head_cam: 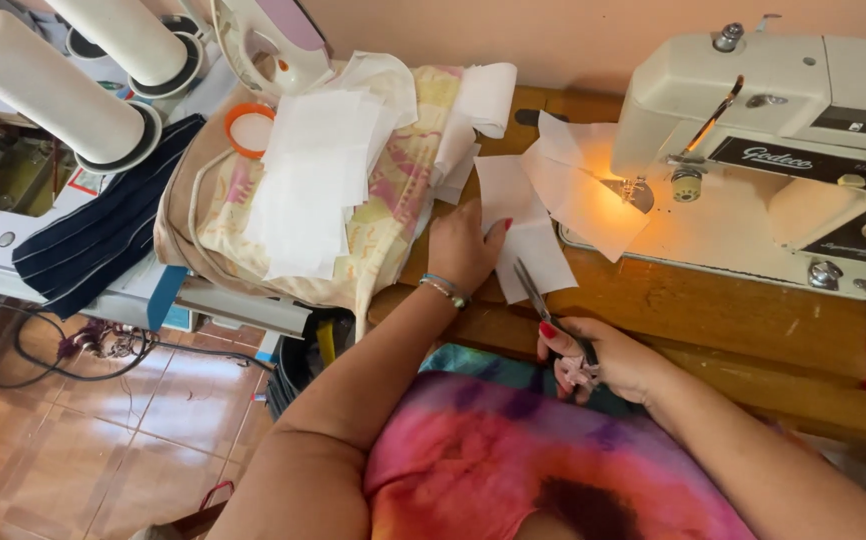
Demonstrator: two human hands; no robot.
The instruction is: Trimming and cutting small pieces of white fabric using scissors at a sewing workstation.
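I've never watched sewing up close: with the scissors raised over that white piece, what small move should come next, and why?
Probably close the scissors along the edge of the white fabric piece. The left hand already presses it flat on the wooden table, and the right hand holds the blades at its lower edge.

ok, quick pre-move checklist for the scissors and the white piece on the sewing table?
1. Right hand grips the metal scissors by the handles: ok.
2. Scissor blades point away from the body, toward the white rectangular fabric piece: ok.
3. Left hand rests flat on that piece's left edge: ok.
4. Left fingers clear of the blades: ok, apart.
5. Blades open or closed: cannot tell.
6. Piece lies flat on the wooden table: ok.
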